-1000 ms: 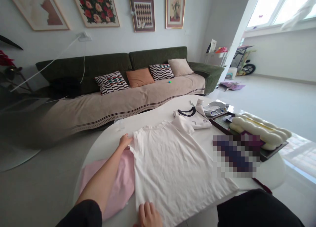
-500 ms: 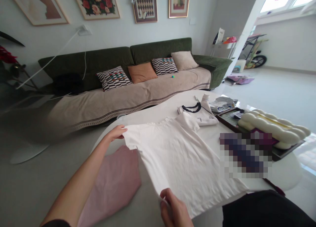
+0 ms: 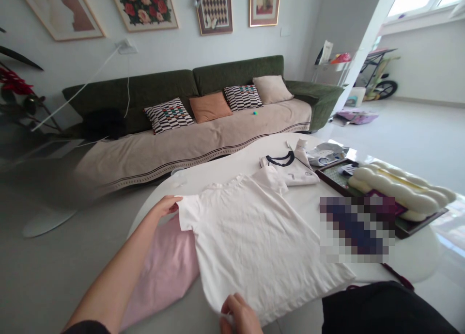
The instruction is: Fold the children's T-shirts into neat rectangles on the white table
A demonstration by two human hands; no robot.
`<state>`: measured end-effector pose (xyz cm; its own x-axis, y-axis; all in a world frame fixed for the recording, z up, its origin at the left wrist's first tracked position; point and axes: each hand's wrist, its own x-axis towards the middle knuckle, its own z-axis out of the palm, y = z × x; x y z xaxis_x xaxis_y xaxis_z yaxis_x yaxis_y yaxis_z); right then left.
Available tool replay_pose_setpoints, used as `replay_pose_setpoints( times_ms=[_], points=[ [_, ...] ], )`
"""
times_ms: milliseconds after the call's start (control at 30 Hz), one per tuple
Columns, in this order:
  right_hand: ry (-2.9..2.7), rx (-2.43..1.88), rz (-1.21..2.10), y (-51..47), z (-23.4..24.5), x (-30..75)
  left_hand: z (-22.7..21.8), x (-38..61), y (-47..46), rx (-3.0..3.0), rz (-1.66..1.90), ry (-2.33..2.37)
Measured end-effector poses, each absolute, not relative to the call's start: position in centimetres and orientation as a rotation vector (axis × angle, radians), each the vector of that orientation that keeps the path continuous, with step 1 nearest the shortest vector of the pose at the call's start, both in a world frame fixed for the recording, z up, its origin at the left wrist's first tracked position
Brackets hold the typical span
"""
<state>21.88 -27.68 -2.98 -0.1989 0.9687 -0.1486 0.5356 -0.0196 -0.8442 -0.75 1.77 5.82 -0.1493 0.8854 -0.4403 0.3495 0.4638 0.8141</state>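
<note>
A white short-sleeved T-shirt (image 3: 250,232) lies spread over the white table (image 3: 232,162), its near part hanging past the edge. My left hand (image 3: 167,206) pinches the end of its left sleeve. Down at the hem corner, my right hand (image 3: 241,317) has its fingers closed on the shirt's edge. Beneath my left forearm is a pink cloth (image 3: 163,268), partly covered by the arm and the shirt. Just beyond the right sleeve sits a folded white shirt with a dark collar (image 3: 296,175).
On the table's right stand a dark tray (image 3: 329,179) with a puffy cream-coloured object (image 3: 399,188) and a pixelated dark item (image 3: 354,227). A small white bottle (image 3: 301,145) and a silvery packet (image 3: 329,153) are behind. A green sofa (image 3: 236,70) runs along the wall.
Both hands have shifted slightly left and down, pulling the shirt's left side with them. The shirt now lies flatter, and its left sleeve hangs over more of the pink cloth.
</note>
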Motion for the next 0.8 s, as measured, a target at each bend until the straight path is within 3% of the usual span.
replay_pose_setpoints(
  times_ms=[200,467,600,800],
  points=[
    [-1.477,-1.507,1.138,-27.8,-3.5,27.0,7.7,6.6,5.6,1.092,0.629,1.656],
    [-1.395,-1.644,1.028,-28.7,-6.1,29.7,2.5,16.3,6.8,1.157,0.628,1.665],
    [-1.389,-1.656,1.007,-29.0,-6.4,30.0,1.5,16.9,5.8,1.32,0.732,1.609],
    [-1.379,-1.639,1.237,-29.0,-5.7,30.9,1.5,14.1,4.5,1.648,0.984,1.644]
  ],
)
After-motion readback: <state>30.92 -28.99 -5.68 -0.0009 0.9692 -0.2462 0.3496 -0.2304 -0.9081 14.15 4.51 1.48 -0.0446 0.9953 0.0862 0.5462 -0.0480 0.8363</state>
